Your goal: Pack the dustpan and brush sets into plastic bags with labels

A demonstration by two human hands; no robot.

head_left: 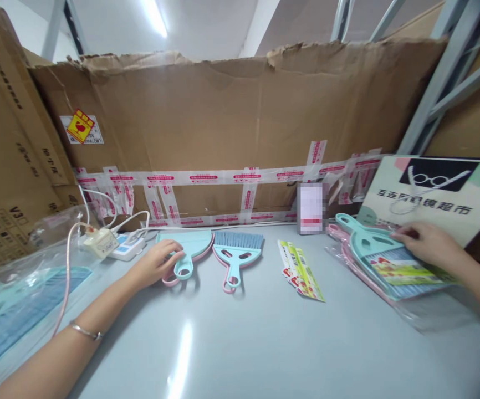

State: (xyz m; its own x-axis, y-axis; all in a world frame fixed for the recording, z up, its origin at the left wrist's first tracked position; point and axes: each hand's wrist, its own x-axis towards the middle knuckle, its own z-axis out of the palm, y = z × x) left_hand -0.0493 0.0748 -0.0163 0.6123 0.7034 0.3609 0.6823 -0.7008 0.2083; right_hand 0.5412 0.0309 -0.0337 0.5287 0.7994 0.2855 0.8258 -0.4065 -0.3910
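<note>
My left hand (157,262) has its fingers closed at the left side of a turquoise dustpan (190,244), which lies over a pink one. To its right is a turquoise hand brush (235,255) with blue-grey bristles, stacked on a pink brush. Over on the right, my right hand (431,244) pinches at a turquoise dustpan and brush set (367,238) with a printed card on it. Pink pieces and clear plastic lie underneath that set. Several yellow-green printed cards (302,270) are fanned out on the table between the brush and the set.
At the left lies another turquoise set in clear plastic (32,310). A charger (101,243) and power strip (127,246) with cables stand behind it. A large cardboard box (240,122) walls off the back; a printed bag (435,194) leans at the right.
</note>
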